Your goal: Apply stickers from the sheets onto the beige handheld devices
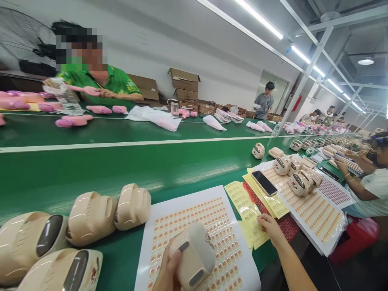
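My left hand (169, 266) is wrapped round a beige rounded plastic housing (194, 254) with dark oval slots, held tilted above a white sheet of small orange-and-white stickers (145, 258). Over to the right, my right hand (268, 226) pinches at the edge of a yellow sticker sheet (242, 200) printed with dark marks. Whether a single sticker is between those fingertips is too small to make out. Several similar beige housings (91, 218) stand on the green bench at the left, some with dark glossy windows.
A phone (264, 182) lies on yellow sheets to the right, beside more sticker sheets (318, 218) and housings (300, 182). Across the green conveyor (121, 165), a person in green (118, 83) handles pink parts. Another person's arm (351, 186) works at the far right.
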The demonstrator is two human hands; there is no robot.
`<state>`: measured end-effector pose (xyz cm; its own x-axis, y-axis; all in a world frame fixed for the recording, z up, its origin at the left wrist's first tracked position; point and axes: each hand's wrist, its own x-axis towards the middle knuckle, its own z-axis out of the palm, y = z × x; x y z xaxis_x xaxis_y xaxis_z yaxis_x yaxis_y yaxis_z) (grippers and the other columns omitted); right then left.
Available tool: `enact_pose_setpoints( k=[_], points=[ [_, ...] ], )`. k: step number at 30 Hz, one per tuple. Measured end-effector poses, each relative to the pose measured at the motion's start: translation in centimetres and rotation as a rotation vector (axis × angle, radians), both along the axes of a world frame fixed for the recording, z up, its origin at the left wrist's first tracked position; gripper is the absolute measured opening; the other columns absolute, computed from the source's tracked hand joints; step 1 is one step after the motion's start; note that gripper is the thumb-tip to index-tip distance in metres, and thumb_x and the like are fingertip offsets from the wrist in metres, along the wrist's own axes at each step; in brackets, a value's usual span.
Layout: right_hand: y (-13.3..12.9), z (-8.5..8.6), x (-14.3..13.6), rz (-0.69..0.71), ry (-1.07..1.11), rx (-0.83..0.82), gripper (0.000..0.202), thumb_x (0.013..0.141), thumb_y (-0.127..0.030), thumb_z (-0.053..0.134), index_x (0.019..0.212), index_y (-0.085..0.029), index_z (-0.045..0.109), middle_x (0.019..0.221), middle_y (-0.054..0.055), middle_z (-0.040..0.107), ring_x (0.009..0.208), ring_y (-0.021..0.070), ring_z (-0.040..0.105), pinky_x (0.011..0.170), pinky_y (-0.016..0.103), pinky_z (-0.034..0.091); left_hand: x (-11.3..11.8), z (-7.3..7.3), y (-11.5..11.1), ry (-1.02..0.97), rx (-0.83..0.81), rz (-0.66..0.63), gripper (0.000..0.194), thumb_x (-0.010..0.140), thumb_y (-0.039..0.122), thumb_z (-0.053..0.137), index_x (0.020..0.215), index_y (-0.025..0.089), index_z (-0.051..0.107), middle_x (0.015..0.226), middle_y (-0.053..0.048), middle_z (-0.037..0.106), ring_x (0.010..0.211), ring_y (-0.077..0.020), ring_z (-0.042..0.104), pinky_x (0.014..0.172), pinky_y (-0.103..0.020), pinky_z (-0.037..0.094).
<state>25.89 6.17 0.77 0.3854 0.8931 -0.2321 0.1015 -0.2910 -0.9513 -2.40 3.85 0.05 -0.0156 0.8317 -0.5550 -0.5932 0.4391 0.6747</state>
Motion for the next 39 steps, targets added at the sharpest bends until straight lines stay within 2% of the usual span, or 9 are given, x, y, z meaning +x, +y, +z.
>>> enact_pose_setpoints(
  k=[4, 7, 9, 13, 18, 29, 32, 35, 39],
  points=[
    [-0.5, 2.5, -4.9, 0.095, 0.125, 0.127, 0.031, 0.056, -0.046, 0.067, 0.056, -0.018, 0.052, 0.077, 0.002, 0.054, 0.06, 0.0115, 0.044, 0.059, 0.025, 0.038, 1.1, 2.0, 0.7, 0.187, 0.13, 0.055, 0.071, 0.054, 0.056, 0.068, 0.118, 0.031, 0.049, 0.117, -0.005, 0.056, 0.098, -0.0283, 0.055, 0.061, -0.027, 0.049],
    [-0.8, 3.8, -9.8, 0.289, 0.238, 0.218, 0.026, 0.059, -0.041, 0.069, 0.056, -0.018, 0.056, 0.089, 0.005, 0.056, 0.083, 0.0184, 0.05, 0.069, 0.027, 0.039, 1.7, 2.7, 0.8, 0.217, 0.174, 0.064, 0.068, 0.058, 0.057, 0.064, 0.118, 0.03, 0.047, 0.12, -0.006, 0.054, 0.102, -0.0279, 0.052, 0.061, -0.026, 0.048],
    [-0.8, 3.9, -12.2, 0.392, 0.224, 0.212, 0.022, 0.06, -0.038, 0.07, 0.059, -0.019, 0.06, 0.09, 0.005, 0.055, 0.087, 0.02, 0.05, 0.071, 0.027, 0.039, 1.9, 2.8, 0.8, 0.222, 0.198, 0.078, 0.068, 0.06, 0.056, 0.064, 0.119, 0.029, 0.046, 0.119, -0.007, 0.053, 0.105, -0.0281, 0.051, 0.063, -0.027, 0.048],
    [-0.4, 2.6, -14.3, 0.379, 0.111, 0.221, 0.022, 0.062, -0.04, 0.067, 0.06, -0.019, 0.061, 0.089, 0.005, 0.054, 0.083, 0.02, 0.051, 0.066, 0.027, 0.04, 1.7, 2.7, 0.7, 0.211, 0.207, 0.089, 0.065, 0.059, 0.053, 0.066, 0.117, 0.029, 0.048, 0.115, -0.007, 0.056, 0.103, -0.0278, 0.052, 0.064, -0.027, 0.047],
    [0.0, 1.1, -14.4, 0.381, 0.026, 0.259, 0.016, 0.066, -0.035, 0.064, 0.061, -0.02, 0.06, 0.089, 0.006, 0.053, 0.087, 0.0218, 0.052, 0.063, 0.027, 0.043, 1.5, 2.9, 0.7, 0.168, 0.19, 0.111, 0.061, 0.057, 0.047, 0.07, 0.113, 0.029, 0.051, 0.106, -0.005, 0.06, 0.096, -0.026, 0.055, 0.07, -0.029, 0.047],
    [-1.6, 2.6, -15.3, 0.398, -0.28, 0.45, 0.01, 0.078, -0.024, 0.052, 0.069, -0.019, 0.053, 0.089, 0.006, 0.046, 0.072, 0.016, 0.05, 0.059, 0.027, 0.044, 1.4, 3.4, 0.6, 0.204, 0.178, 0.084, 0.063, 0.058, 0.049, 0.07, 0.115, 0.031, 0.05, 0.111, -0.005, 0.059, 0.102, -0.0276, 0.053, 0.07, -0.029, 0.047],
    [-1.6, 2.3, -15.3, 0.388, -0.205, 0.495, 0.013, 0.08, -0.028, 0.049, 0.069, -0.02, 0.051, 0.084, 0.005, 0.047, 0.077, 0.0166, 0.051, 0.062, 0.027, 0.045, 1.3, 3.1, 0.8, 0.207, 0.157, 0.11, 0.061, 0.058, 0.048, 0.071, 0.114, 0.031, 0.052, 0.117, -0.003, 0.057, 0.107, -0.0278, 0.051, 0.073, -0.028, 0.048],
    [-0.9, 1.9, -13.3, 0.3, -0.12, 0.478, 0.017, 0.08, -0.034, 0.046, 0.07, -0.02, 0.05, 0.08, 0.003, 0.05, 0.076, 0.0158, 0.051, 0.063, 0.026, 0.045, 0.8, 2.6, 0.8, 0.115, 0.097, 0.131, 0.059, 0.059, 0.046, 0.07, 0.114, 0.03, 0.055, 0.12, -0.002, 0.059, 0.112, -0.0296, 0.05, 0.079, -0.031, 0.049],
    [0.0, 0.5, -6.9, 0.049, -0.454, 0.287, 0.018, 0.076, -0.036, 0.047, 0.068, -0.021, 0.052, 0.082, 0.005, 0.054, 0.078, 0.018, 0.054, 0.066, 0.028, 0.046, -0.8, 1.7, 0.1, -0.127, 0.001, 0.083, 0.055, 0.069, 0.043, 0.062, 0.12, 0.025, 0.053, 0.102, -0.005, 0.07, 0.104, -0.0318, 0.058, 0.083, -0.04, 0.049]
  ],
)
